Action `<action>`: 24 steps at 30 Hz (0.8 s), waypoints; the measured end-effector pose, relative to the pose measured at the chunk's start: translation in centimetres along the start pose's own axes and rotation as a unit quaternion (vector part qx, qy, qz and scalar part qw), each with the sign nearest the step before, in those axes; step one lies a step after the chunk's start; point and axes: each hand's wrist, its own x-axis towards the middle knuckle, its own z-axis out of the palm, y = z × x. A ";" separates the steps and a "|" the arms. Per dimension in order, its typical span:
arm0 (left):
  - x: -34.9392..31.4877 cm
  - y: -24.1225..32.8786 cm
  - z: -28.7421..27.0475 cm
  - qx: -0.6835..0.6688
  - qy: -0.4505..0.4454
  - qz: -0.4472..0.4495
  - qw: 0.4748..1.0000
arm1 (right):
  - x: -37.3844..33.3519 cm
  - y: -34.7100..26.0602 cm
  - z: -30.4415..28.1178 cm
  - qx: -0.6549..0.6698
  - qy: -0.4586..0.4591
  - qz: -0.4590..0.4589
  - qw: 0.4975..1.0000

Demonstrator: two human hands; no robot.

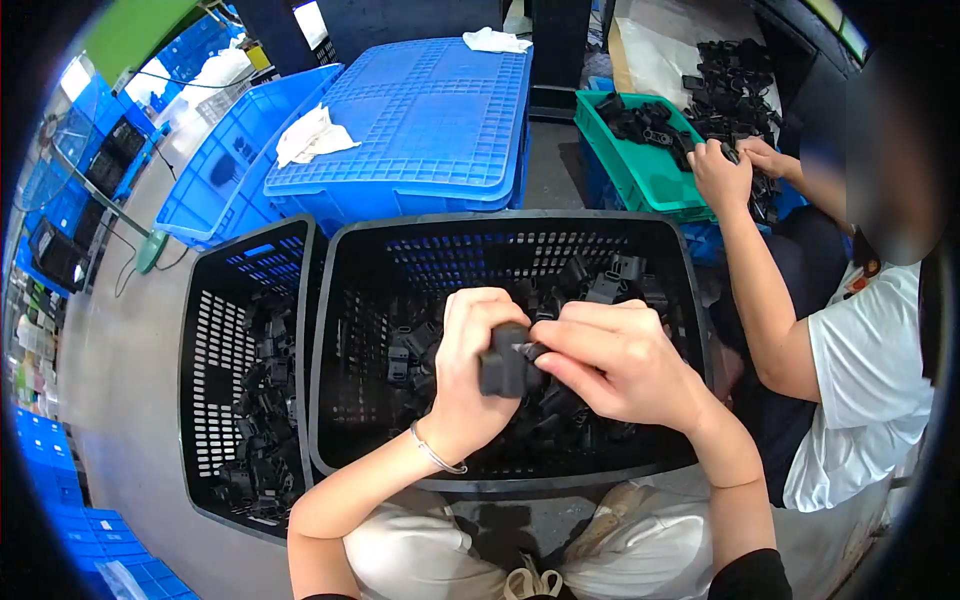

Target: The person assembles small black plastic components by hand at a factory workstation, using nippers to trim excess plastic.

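Above a large black crate (700,330), my left hand (468,365) grips a black plastic part (503,372), its fingers wrapped round the back of it. My right hand (625,365) pinches at the part's right side with thumb and forefinger. A small dark piece shows at those fingertips; I cannot make out whether it is separate from the part. Beneath both hands, many loose black and grey plastic parts (610,285) lie in the crate, some hidden by my hands and wrists.
A second black crate (215,380) with black parts stands at the left. Behind are a lidded blue bin (420,120) and an open blue bin (235,165). At the right a co-worker (860,370) handles a dark part beside a green tray (640,170). A fan (95,190) stands far left.
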 end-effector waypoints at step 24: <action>0.1 2.8 -1.4 -0.292 -0.162 -0.361 0.871 | -0.2 0.5 -0.3 0.035 0.048 0.075 0.995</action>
